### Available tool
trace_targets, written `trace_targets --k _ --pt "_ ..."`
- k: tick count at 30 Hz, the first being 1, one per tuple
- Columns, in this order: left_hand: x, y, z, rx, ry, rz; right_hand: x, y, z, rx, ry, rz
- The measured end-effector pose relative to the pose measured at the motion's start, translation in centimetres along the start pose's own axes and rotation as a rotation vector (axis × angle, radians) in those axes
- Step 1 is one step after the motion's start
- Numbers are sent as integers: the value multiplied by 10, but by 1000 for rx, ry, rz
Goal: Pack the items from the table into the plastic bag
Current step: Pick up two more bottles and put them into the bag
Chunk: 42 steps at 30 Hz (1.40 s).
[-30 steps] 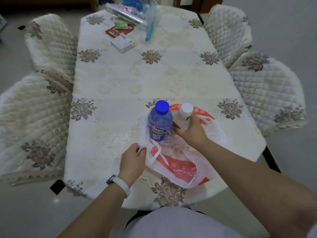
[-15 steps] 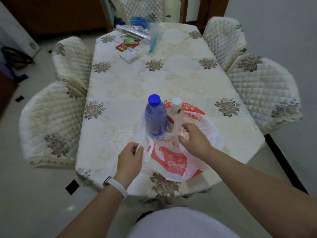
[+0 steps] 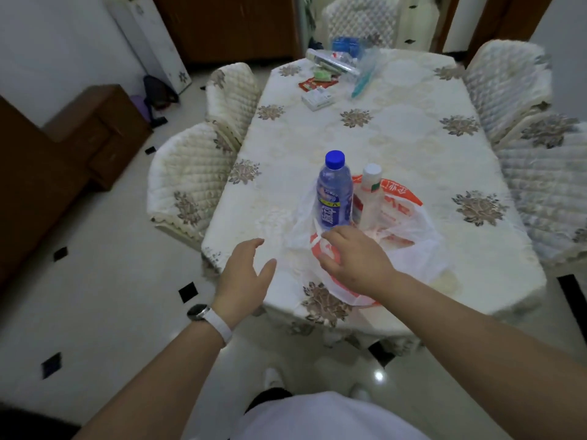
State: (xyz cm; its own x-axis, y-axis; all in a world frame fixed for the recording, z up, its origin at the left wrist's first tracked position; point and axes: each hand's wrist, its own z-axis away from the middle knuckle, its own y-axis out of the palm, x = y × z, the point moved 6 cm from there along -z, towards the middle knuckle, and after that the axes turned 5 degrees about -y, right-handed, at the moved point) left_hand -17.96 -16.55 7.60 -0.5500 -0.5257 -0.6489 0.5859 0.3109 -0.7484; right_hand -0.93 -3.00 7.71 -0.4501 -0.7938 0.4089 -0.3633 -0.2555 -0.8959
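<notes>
Change: left hand [image 3: 244, 274] and right hand [image 3: 352, 258] have been lifted off the plastic bag [image 3: 413, 249].
Left hand: released, fingers spread, just beside the bag.
Right hand: released, nothing held, above the bag's near edge.
Plastic bag: white, red-printed, slumped open at the near counter [image 3: 397, 138] end.
Bottles: water bottle [image 3: 334, 192] and white bottle [image 3: 370, 195] stood upright inside, evidently left to stand unaided.
Remaining: small box [image 3: 317, 98] at the far end.

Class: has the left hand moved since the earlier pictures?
Yes. The left hand has let go of the plastic bag and drawn leftward, away from the blue-capped bottle.
</notes>
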Motion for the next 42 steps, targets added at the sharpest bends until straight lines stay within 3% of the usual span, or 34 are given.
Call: trace_targets --k 4,12,21,26,33,42 --pt "15 -31 13 -55 153 -180 45 11 -14 62 -112 79" --pt "101 -106 19 -205 245 -406 158 66 -68 158 -228 155" --pt "273 -213 -3 -247 101 -433 301 164 -161 179 -308 112" --pt "322 -265 -21 -265 48 -418 377 197 -208 177 -394 93" --pt "372 -328 -70 -384 -8 -393 402 225 -303 197 -443 144" --pt "425 -415 -180 -352 -117 -542 434 280 -472 147 -523 83"
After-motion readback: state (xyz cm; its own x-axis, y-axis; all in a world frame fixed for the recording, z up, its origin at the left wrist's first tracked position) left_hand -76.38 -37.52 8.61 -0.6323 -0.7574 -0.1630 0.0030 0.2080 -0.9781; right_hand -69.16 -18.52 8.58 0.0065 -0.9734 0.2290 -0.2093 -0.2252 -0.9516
